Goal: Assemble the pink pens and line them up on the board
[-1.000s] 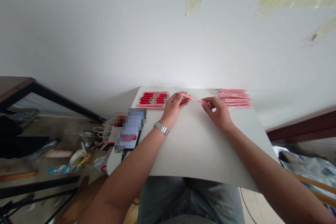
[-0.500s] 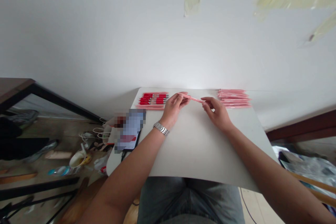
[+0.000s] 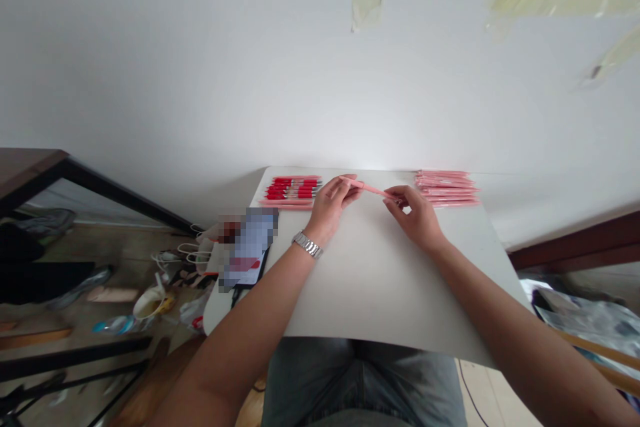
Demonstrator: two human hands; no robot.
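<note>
A slim pink pen [image 3: 372,188] is held above the white table [image 3: 370,267], slanting down to the right. My left hand [image 3: 334,199], with a metal watch at the wrist, is closed on its left end. The fingertips of my right hand [image 3: 411,211] pinch its right end; what exactly lies between them is partly hidden. Left of my left hand lie red pens [image 3: 293,192] in a row, with pink pens [image 3: 287,204] beside them. A stack of pink pens [image 3: 447,188] lies beyond my right hand.
A phone [image 3: 249,247] with a blurred screen lies at the table's left edge, a cable by its lower end. The white wall [image 3: 320,80] rises right behind the table. On the floor at left are a cup [image 3: 148,305], a bottle [image 3: 114,325] and bags.
The fingers of my right hand have shifted slightly along the pen's right end. My left hand stays in place, and the pens on the table have not moved.
</note>
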